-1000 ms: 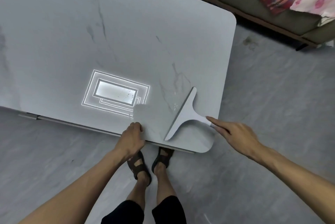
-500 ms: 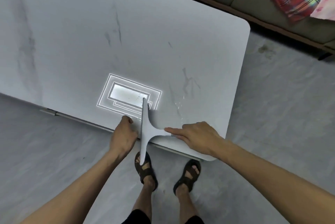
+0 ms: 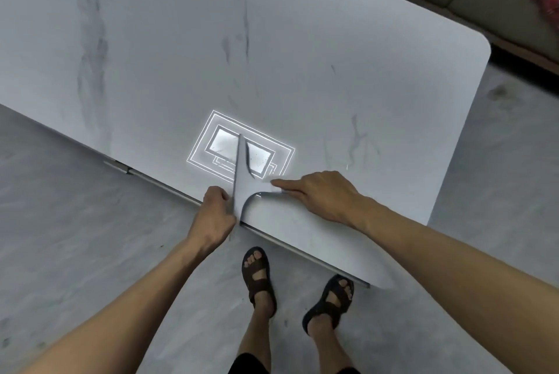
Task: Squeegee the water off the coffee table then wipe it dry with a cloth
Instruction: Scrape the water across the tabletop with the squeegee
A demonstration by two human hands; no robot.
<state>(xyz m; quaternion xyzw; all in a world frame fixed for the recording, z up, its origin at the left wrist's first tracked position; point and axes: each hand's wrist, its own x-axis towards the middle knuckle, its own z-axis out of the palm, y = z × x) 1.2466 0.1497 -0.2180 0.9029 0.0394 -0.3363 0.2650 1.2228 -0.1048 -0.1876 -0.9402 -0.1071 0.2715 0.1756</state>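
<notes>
Likely light, stiff squeegee (image 3: 242,186) blade overhangs the table (image 3: 332,40) near edge.
Probably slick wet; hold by handle, where right hand (image 3: 323,195) grip grasps it; left hand (image 3: 214,216) grip unclear.

The person wears dark brown open-toed sandals (image 3: 258,278) with broad straps. Black cloth (image 3: 246,364) covers the upper legs. Both forearms (image 3: 151,292) are bare.
</notes>
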